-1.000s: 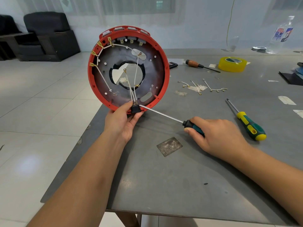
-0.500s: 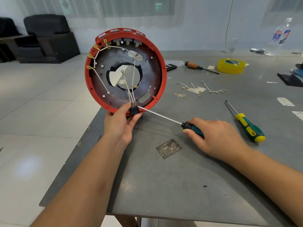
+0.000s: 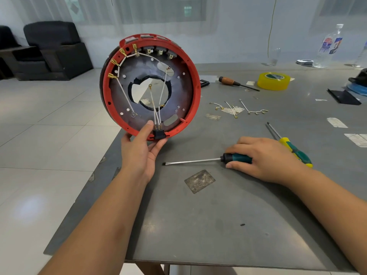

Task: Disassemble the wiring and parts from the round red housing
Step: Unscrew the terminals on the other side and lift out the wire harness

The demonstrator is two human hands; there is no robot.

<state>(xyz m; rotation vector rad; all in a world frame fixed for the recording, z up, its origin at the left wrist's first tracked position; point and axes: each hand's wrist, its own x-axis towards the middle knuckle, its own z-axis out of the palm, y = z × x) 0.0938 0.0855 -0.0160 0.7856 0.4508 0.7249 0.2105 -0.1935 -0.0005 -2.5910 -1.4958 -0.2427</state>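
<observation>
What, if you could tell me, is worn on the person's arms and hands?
Nothing that shows: the left hand and right hand are bare, with no gloves, rings or watch visible, and both forearms are uncovered up to the frame's edge, so no sleeves appear.

The left grip holds the red housing upright by its lower rim; the right grip rests on a flathead screwdriver lying on the counter.
</observation>
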